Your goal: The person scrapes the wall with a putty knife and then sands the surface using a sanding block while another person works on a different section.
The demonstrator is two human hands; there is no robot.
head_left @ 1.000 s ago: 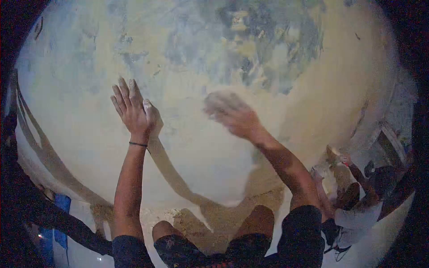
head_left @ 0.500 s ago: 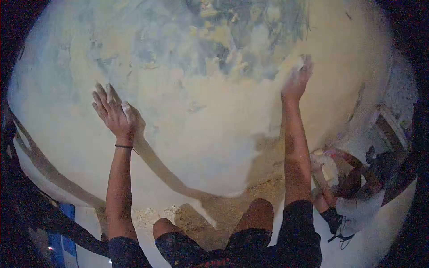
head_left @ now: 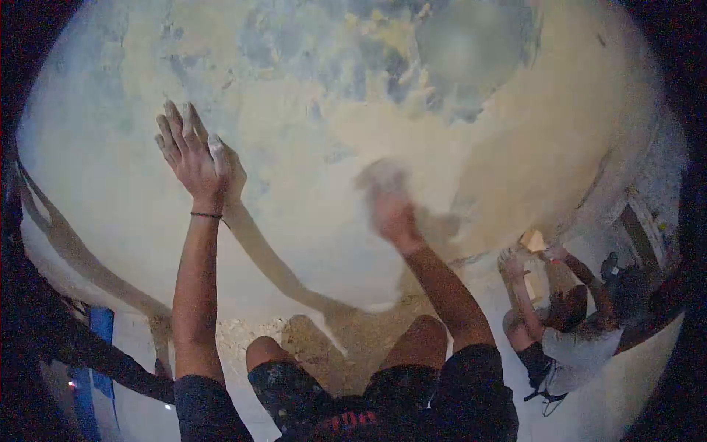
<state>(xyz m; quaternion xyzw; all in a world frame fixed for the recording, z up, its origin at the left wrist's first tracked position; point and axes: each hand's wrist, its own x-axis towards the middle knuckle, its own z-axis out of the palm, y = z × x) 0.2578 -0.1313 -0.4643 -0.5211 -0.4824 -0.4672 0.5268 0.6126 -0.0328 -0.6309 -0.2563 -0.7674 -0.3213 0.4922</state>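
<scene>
A large rounded surface (head_left: 331, 250) fills the view, coated pale cream with blue-grey mottled patches toward the top. My left hand (head_left: 193, 158) lies with its fingers stretched out against it or just over it, left of the middle; the fingertips are dusted white. A dark cord bracelet (head_left: 206, 215) circles that wrist. Right of the middle, my right hand (head_left: 390, 202) is over the same coated surface, smeared by motion. Its fingers cannot be made out, nor whether something is in them.
At the right another person (head_left: 582, 346) sits low, with hands near a yellowish angular piece (head_left: 532, 240). Crumbly pale material (head_left: 247, 342) lies on the ground by my knees. A blue upright thing (head_left: 101, 346) stands at the lower left.
My right hand has swept left and down from the upper right. A smooth grey-green patch shows near where it was. My left hand appears slightly higher in view, still stretched out.
</scene>
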